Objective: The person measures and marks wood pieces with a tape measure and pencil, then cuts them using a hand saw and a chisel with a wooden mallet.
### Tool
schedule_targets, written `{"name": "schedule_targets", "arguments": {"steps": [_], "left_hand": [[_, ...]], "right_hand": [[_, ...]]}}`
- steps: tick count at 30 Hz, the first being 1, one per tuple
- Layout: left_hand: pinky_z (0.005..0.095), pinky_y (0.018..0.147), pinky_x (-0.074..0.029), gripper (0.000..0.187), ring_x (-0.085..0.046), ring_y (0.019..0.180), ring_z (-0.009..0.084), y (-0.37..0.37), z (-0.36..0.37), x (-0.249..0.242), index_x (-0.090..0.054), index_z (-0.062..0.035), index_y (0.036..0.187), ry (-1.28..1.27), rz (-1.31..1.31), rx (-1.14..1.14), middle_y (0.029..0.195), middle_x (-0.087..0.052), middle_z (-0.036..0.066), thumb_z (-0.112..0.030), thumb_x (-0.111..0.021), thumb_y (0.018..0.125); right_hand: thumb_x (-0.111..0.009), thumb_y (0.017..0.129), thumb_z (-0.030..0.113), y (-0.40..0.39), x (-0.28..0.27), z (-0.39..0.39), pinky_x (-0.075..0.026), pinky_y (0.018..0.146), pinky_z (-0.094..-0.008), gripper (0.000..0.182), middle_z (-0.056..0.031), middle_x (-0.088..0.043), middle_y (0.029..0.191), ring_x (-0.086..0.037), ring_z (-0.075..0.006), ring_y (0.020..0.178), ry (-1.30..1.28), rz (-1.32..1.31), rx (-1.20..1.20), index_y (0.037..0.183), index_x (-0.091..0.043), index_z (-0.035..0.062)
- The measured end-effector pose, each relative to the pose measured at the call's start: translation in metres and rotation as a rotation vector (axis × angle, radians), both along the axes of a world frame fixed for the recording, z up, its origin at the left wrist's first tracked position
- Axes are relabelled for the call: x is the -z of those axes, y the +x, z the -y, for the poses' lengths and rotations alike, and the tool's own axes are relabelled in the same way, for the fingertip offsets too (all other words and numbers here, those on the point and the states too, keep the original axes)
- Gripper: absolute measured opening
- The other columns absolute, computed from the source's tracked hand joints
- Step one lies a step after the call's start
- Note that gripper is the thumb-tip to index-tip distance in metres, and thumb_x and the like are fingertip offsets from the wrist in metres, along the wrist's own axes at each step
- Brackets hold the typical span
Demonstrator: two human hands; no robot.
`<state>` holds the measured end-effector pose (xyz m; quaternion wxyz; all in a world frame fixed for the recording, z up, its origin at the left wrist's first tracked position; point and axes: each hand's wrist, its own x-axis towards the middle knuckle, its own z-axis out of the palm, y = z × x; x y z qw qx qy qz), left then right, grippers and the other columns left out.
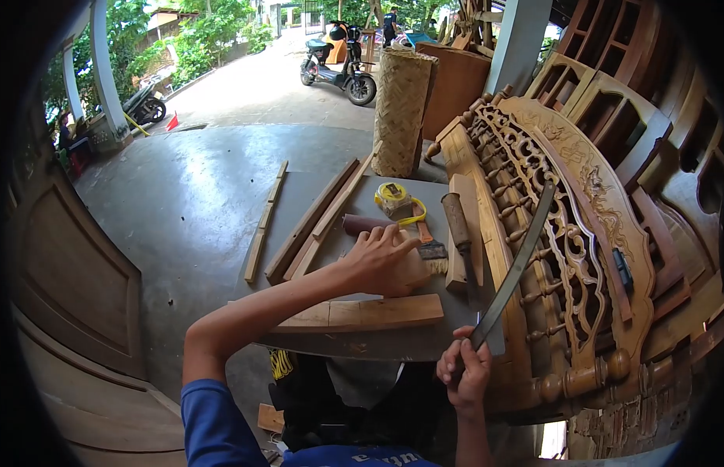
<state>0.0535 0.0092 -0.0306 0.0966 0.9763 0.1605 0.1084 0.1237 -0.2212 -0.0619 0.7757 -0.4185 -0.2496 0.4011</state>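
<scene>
My right hand (465,366) is wrapped round the lower end of a long curved blade (514,280), which points up and away to the right. My left hand (381,261) is over the middle of the table, palm down with fingers bent; what is under them is hidden. Just beyond it lies a reddish-brown roll (362,225). To its right are a paintbrush (432,251) with a dark ferrule and a yellow tape measure (392,198). A wooden-handled tool (457,226) rests on a wood block (467,194). Nearest my body lies a curved wood piece (358,313).
Several wood strips (311,222) lie on the left of the grey table (342,342). A carved wooden headboard (564,194) stands close on the right. Behind the table are a rolled woven mat (398,113) and a parked scooter (339,66). Wooden panels (74,272) stand at left.
</scene>
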Motion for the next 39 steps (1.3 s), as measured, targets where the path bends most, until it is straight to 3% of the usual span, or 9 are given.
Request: {"name": "schedule_targets", "arguments": {"steps": [6,9,15,18,23,26,29,35,39], "left_hand": [[0.0477,0.095,-0.029,0.073,-0.034,0.116,0.0387,-0.026,-0.013,-0.009,-0.043,-0.0209,0.124,0.015,-0.111,0.117,0.124,-0.035,0.019,-0.047,-0.07,0.061],[0.0449,0.095,-0.032,0.071,-0.037,0.115,0.0347,-0.044,-0.017,-0.002,-0.044,-0.0156,0.121,0.017,0.092,0.109,0.12,-0.04,0.017,-0.051,-0.067,0.065],[0.039,0.085,-0.041,0.061,-0.051,0.099,0.0284,-0.115,0.041,-0.023,-0.051,-0.0028,0.107,-0.098,-0.214,-0.124,0.102,-0.051,0.013,-0.05,-0.063,0.071],[0.0393,0.077,-0.044,0.054,-0.054,0.091,0.0276,-0.133,0.04,0.003,-0.051,-0.0036,0.1,0.018,-0.059,-0.132,0.091,-0.052,0.011,-0.047,-0.064,0.071],[0.0378,0.07,-0.044,0.047,-0.054,0.079,0.0269,-0.115,0.047,-0.024,-0.056,-0.0009,0.089,-0.095,0.206,-0.221,0.08,-0.05,0.01,-0.038,-0.072,0.065],[0.0368,0.068,-0.045,0.054,-0.056,0.077,0.0284,-0.08,0.025,-0.027,-0.057,0.0018,0.099,-0.003,0.344,-0.252,0.087,-0.054,0.012,-0.034,-0.073,0.063],[0.0377,0.069,-0.045,0.049,-0.056,0.078,0.029,-0.043,0.001,-0.03,-0.058,-0.0002,0.094,-0.087,0.25,-0.294,0.086,-0.055,0.013,-0.035,-0.072,0.062],[0.0381,0.072,-0.042,0.041,-0.055,0.078,0.0314,-0.018,-0.033,-0.008,-0.059,0.0013,0.082,-0.082,0.236,-0.178,0.079,-0.056,0.016,-0.034,-0.069,0.063],[0.0386,0.068,-0.043,0.046,-0.057,0.075,0.0315,-0.037,-0.026,-0.03,-0.06,0.0029,0.082,-0.215,0.105,-0.232,0.077,-0.059,0.017,-0.038,-0.069,0.063]], "right_hand": [[-0.035,0.091,0.014,0.004,0.009,0.012,-0.036,0.039,-0.0214,0.019,-0.0044,-0.044,0.055,-0.042,-0.0099,0.042,-0.026,0.11,0.085,0.099,-0.044,-0.0005],[-0.036,0.091,0.015,0.003,0.009,0.013,-0.036,0.04,-0.0217,0.019,-0.0048,-0.045,0.055,-0.043,-0.0106,0.043,-0.04,0.169,0.086,0.099,-0.044,-0.0007],[-0.044,0.088,0.014,0.001,0.017,0.023,-0.042,0.044,-0.0237,0.023,-0.0084,-0.051,0.064,-0.051,-0.0147,0.049,-0.099,0.223,-0.013,0.101,-0.048,-0.0037],[-0.041,0.089,0.013,-0.004,0.014,0.023,-0.04,0.046,-0.0236,0.025,-0.0057,-0.05,0.063,-0.049,-0.0122,0.052,-0.118,0.22,-0.043,0.102,-0.051,-0.0059],[-0.038,0.09,0.015,0.004,-0.004,0.012,-0.033,0.042,-0.0214,0.028,-0.001,-0.04,0.057,-0.039,-0.0076,0.045,-0.113,0.21,-0.108,0.103,-0.052,-0.0062],[-0.035,0.092,0.017,0.003,-0.02,-0.015,-0.03,0.039,-0.02,0.03,0.0021,-0.036,0.054,-0.034,-0.0052,0.042,-0.128,0.302,-0.073,0.109,-0.049,-0.004],[-0.037,0.091,0.018,0.002,-0.036,-0.046,-0.032,0.039,-0.0207,0.033,0.0009,-0.038,0.055,-0.036,-0.0044,0.043,-0.153,0.479,-0.037,0.116,-0.044,-0.0026],[-0.04,0.087,0.013,0.009,-0.019,-0.112,-0.045,0.052,-0.0398,0.04,-0.0208,-0.054,0.06,-0.056,-0.0353,0.054,-0.165,1.148,0.238,0.123,-0.035,-0.002],[-0.039,0.086,0.011,-0.003,-0.03,-0.131,-0.043,0.063,-0.0515,0.042,-0.028,-0.056,0.07,-0.054,-0.0448,0.069,-0.289,1.202,0.168,0.126,-0.031,0.0002]]}}
